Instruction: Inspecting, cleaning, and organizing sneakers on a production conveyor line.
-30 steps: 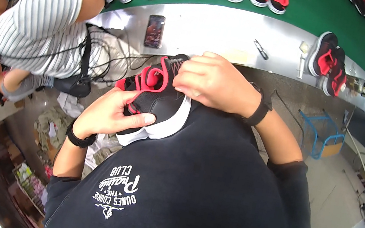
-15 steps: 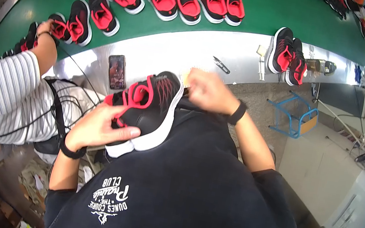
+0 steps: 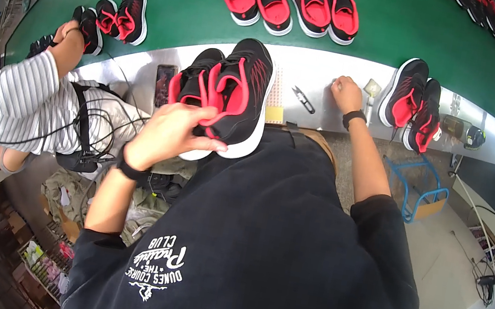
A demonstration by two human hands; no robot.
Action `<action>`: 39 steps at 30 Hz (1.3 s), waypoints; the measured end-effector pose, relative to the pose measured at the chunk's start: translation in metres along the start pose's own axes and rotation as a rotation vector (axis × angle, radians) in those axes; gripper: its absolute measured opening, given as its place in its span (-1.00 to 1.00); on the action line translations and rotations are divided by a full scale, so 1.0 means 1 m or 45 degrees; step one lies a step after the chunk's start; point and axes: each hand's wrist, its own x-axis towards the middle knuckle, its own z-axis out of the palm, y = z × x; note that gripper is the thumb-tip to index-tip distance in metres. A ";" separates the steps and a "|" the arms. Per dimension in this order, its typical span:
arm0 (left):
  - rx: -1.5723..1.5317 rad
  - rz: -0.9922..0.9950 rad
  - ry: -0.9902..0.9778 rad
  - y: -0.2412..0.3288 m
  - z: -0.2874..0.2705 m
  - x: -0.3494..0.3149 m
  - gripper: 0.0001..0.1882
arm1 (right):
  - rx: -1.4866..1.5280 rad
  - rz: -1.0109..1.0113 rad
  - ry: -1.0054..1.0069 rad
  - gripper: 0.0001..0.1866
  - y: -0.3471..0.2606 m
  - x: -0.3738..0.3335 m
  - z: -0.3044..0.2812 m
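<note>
Since 0.5 s ago, my right hand [image 3: 346, 96] has gone from beside the shoe's toe out to the metal strip [image 3: 329, 66] along the bench, and the 2 black shoes [image 3: 253, 79] I hold now point their toes further away from me. Its fingers [image 3: 342, 84] are curled in close, and I cannot tell whether they have hold of anything. My left hand [image 3: 176, 129] is closed around the heel end of those shoes, thumb pressed across 1 heel and the other fingers at the red collars. They sit side by side, touching, in front of my dark shirt [image 3: 285, 240], white soles partly showing. Just beyond them, a phone [image 3: 164, 84] lies to the left, and small snips [image 3: 303, 100] lie between the shoes and my right hand. Another black-and-red pair [image 3: 407, 93] stands to its right, and 4 more shoes [image 3: 314, 1] line up on the green bench top [image 3: 179, 17]. At my left, a co-worker in stripes [image 3: 26, 95] reaches toward other shoes.
</note>
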 end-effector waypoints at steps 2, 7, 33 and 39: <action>0.157 0.008 0.105 -0.001 0.044 0.028 -0.50 | -0.053 -0.077 0.015 -0.87 0.006 0.001 0.001; 0.204 -0.118 0.082 -0.047 0.171 0.068 -0.67 | -0.084 -0.194 -0.027 -0.78 0.001 -0.009 -0.003; -0.669 -0.691 0.644 -0.092 0.225 0.055 -0.21 | 0.567 -0.115 -0.157 -0.35 -0.105 -0.058 0.002; -0.606 -0.400 1.102 -0.055 0.167 0.048 -0.31 | 0.859 -0.281 0.101 -0.24 -0.144 -0.047 -0.060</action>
